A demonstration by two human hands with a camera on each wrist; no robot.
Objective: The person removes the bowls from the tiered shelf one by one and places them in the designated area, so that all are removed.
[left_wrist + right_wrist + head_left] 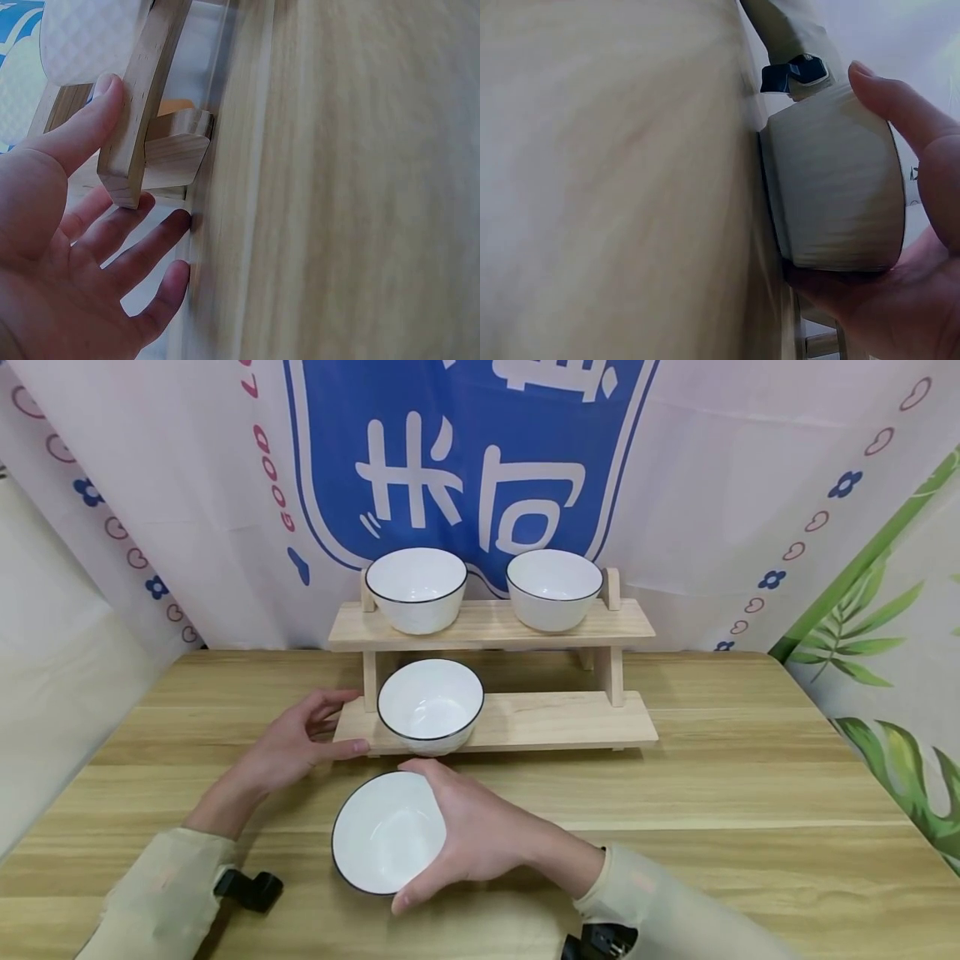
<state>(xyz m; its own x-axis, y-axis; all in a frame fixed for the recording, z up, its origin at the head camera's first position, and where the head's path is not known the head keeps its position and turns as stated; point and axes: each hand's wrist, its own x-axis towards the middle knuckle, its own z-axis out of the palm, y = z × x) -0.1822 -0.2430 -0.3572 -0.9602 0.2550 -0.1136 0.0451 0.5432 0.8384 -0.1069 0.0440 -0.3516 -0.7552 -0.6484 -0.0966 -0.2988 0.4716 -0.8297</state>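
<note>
A white bowl with a dark rim (386, 835) is low over the wooden table, in front of a two-tier wooden rack (555, 722). My right hand (480, 827) spans this bowl from its right side, thumb at the near side and fingers at the far side. In the right wrist view the bowl's ribbed outer wall (836, 180) shows between thumb and fingers, its base close to the tabletop. At the rack's left end my left hand (288, 747) holds the lower board (131, 142), thumb on its upper side and fingertips around its end. Another bowl (431, 706) stands on that board's left part.
Two more white bowls, a left one (416, 589) and a right one (555, 589), stand on the rack's upper board (487, 631). Behind the rack hangs a printed curtain (697, 510) with a blue panel. The wooden table (750, 793) extends to both sides.
</note>
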